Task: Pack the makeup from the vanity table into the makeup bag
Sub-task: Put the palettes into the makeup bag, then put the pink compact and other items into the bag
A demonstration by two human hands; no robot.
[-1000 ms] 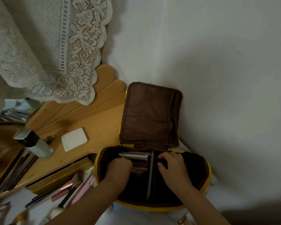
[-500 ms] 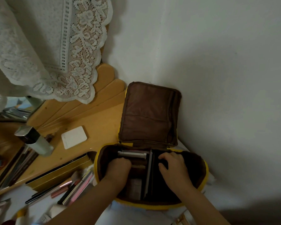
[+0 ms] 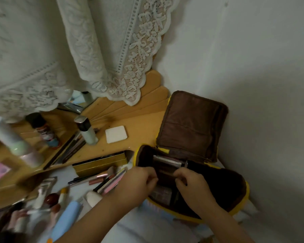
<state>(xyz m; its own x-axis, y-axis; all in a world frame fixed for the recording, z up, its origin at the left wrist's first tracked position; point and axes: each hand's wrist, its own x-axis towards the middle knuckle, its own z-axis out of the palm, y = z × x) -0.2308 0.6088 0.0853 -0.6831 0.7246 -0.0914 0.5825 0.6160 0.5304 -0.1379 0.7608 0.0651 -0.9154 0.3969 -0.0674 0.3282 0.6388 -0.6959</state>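
The makeup bag [image 3: 242,204], brown inside with a yellow rim, stands open at the right, its lid [image 3: 191,127] leaning on the wall. Flat cases stand in its left compartment, one with a silver edge [image 3: 167,162]. My left hand [image 3: 139,179] and my right hand [image 3: 191,185] are both over that compartment, fingers curled. Between them they pinch the two ends of a dark flat case [image 3: 166,173]. On the table to the left lie makeup brushes [image 3: 95,178], a pink palette [image 3: 112,183], a white puff [image 3: 93,198] and a blue tube [image 3: 67,220].
A gold tin [image 3: 100,163] lies just left of the bag. Behind it are a white square compact [image 3: 115,134], a pale green bottle [image 3: 88,132] and more bottles beside a mirror. A lace cloth [image 3: 112,58] hangs above. The wall is close on the right.
My right hand has moved left from the bag's divider towards my left hand, and both now pinch the dark case. The view has swung left, showing more of the table.
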